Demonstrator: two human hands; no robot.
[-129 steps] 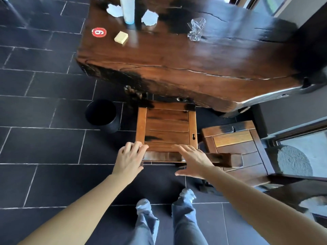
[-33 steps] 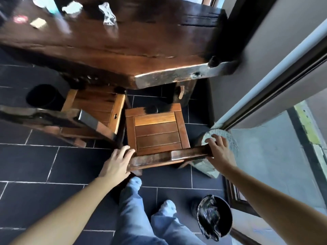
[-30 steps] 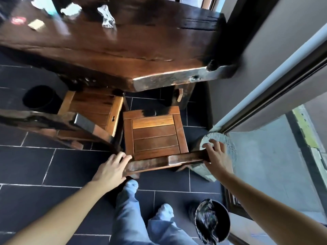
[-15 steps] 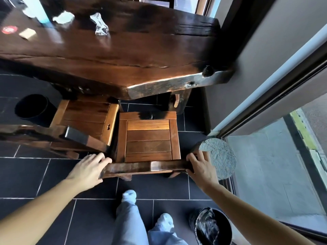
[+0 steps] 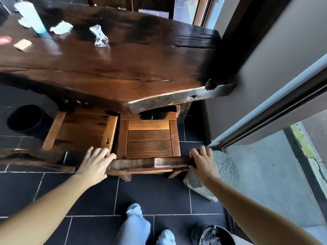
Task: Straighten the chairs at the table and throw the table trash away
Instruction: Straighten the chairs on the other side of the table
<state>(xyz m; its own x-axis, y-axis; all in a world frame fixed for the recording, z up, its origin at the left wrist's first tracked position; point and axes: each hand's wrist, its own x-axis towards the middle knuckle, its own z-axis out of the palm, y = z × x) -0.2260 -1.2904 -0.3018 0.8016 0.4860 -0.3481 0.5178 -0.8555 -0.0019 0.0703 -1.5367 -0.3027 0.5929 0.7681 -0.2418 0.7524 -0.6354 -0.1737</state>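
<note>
Two wooden chairs stand side by side, their seats partly under the dark slab table (image 5: 123, 68). The right chair (image 5: 148, 138) has its backrest toward me. My left hand (image 5: 95, 163) grips the left end of that backrest and my right hand (image 5: 201, 161) grips the right end. The left chair (image 5: 79, 131) sits beside it, its backrest reaching off to the left. On the table lie a crumpled clear wrapper (image 5: 100, 38), white paper scraps (image 5: 61, 27), a pale cup (image 5: 30, 16), a tan card (image 5: 22, 44) and a red sticker (image 5: 5, 40).
A black bin (image 5: 26, 117) stands on the dark tiles left of the chairs. Another bin with a plastic liner (image 5: 212, 235) is by my right foot. A round stone (image 5: 223, 172) sits just right of the right chair, by the glass door frame (image 5: 265, 110).
The right chair has slid forward, its seat front now under the table edge and squared beside the left chair. Both hands stayed on its backrest.
</note>
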